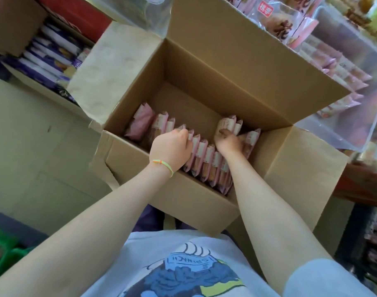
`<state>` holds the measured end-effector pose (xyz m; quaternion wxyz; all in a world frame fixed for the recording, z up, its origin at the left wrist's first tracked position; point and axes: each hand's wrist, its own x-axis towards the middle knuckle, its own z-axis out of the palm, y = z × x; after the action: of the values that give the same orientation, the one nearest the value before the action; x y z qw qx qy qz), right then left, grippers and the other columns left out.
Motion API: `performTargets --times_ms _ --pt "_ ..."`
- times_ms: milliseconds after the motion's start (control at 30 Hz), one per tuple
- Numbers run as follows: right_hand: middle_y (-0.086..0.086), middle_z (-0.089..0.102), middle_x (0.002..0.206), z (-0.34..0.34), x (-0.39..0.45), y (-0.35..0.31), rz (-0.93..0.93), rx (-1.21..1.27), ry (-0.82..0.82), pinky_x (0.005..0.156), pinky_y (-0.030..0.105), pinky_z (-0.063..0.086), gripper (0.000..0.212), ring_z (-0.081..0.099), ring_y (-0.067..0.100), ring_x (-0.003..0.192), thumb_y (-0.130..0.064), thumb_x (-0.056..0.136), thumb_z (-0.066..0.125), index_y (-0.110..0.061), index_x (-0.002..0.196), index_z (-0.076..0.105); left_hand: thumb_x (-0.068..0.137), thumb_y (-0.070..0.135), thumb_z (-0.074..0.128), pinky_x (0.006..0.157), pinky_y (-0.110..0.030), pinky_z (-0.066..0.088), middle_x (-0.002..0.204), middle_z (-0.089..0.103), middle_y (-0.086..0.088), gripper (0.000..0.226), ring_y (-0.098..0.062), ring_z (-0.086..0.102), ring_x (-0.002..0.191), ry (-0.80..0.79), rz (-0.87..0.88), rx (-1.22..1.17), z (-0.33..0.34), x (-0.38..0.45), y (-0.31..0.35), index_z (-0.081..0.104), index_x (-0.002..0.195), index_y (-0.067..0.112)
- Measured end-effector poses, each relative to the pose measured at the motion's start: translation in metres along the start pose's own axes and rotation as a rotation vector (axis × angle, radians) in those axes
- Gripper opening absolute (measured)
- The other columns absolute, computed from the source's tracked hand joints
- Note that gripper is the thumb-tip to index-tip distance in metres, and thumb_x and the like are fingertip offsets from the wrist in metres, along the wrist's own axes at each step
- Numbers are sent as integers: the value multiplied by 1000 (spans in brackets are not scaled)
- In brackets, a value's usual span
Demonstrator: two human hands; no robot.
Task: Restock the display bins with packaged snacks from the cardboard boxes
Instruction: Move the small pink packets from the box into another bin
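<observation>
An open cardboard box point(204, 202) stands in front of me with its flaps spread. Inside, a row of pink snack packets point(204, 159) stands on edge along the near wall, and a few more packets point(147, 123) lean at the left end. My left hand point(170, 150) reaches in with its fingers curled round the tops of packets at the row's left part. My right hand point(228, 141) grips a small bunch of packets at the right end, its fingers partly hidden among them. The far half of the box floor is bare cardboard.
A clear display bin point(342, 67) at the upper right holds matching pink packets, with larger pink bags point(284, 20) above it. A second cardboard box point(48, 58) with purple-and-white packs sits at the upper left. A green crate point(3, 254) is at the lower left.
</observation>
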<state>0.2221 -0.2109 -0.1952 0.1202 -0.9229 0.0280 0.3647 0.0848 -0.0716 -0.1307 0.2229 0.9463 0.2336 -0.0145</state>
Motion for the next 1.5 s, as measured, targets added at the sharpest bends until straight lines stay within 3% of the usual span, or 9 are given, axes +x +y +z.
performTargets --times_ms 433,533,600,767,833,967,1167,1267,1500 --pt "4 42 119 -44 -37 1 -266 5 138 91 31 48 31 54 27 104 -41 95 53 -45 124 63 94 32 49 62 -33 45 84 68 -5 28 -32 62 80 -97 -118 -58 -6 0 1 68 87 13" --pt "-1 47 125 -77 -74 1 -382 308 30 90 19 47 28 54 13 105 -32 98 56 -46 120 65 87 47 57 91 -36 51 99 70 1 32 -20 63 98 -252 -478 -612 -26 10 12 70 102 23" --pt "-10 55 133 -102 -103 3 -454 497 -94 98 33 53 26 58 11 115 -31 100 56 -45 119 67 76 66 60 99 -41 49 109 69 1 55 -20 64 105 -357 -589 -983 -44 21 29 64 114 27" --pt "-23 55 139 -154 -152 27 -555 569 -360 113 42 40 34 54 -5 114 -57 101 40 -54 132 55 93 65 46 98 -46 47 122 68 -15 59 -33 65 112 -737 -346 -1342 -69 31 92 65 128 20" --pt "-24 42 151 -170 -158 41 -553 643 -287 118 37 31 42 44 -5 126 -55 102 39 -58 143 37 91 56 59 104 -48 42 130 63 -14 58 -36 59 120 -729 -306 -1398 -66 32 111 60 132 16" --pt "-13 55 123 -186 -152 75 -437 864 -156 106 35 40 72 54 6 114 -47 98 57 -54 152 10 91 37 65 67 -24 57 116 70 -2 44 -16 72 86 -651 -428 -1566 -64 27 154 62 131 18" --pt "-5 72 117 -197 -140 120 -305 1054 -53 95 40 55 59 69 14 108 -34 79 82 -21 129 55 92 58 52 56 -19 56 111 71 -7 63 -15 73 76 -705 -481 -1677 -46 24 199 59 135 13" --pt "-3 71 119 -213 -132 143 -340 1118 65 96 45 55 57 68 15 110 -25 77 81 -21 128 56 85 56 65 96 -35 55 131 64 -7 60 -23 67 110 -676 -536 -1699 -26 24 207 61 132 18" --pt "-12 65 104 -276 -81 153 -367 853 449 77 16 49 42 62 1 92 -22 81 80 -18 116 58 92 49 56 82 -29 57 99 75 0 38 -14 73 82 -648 -562 -1612 -13 23 218 69 110 18"
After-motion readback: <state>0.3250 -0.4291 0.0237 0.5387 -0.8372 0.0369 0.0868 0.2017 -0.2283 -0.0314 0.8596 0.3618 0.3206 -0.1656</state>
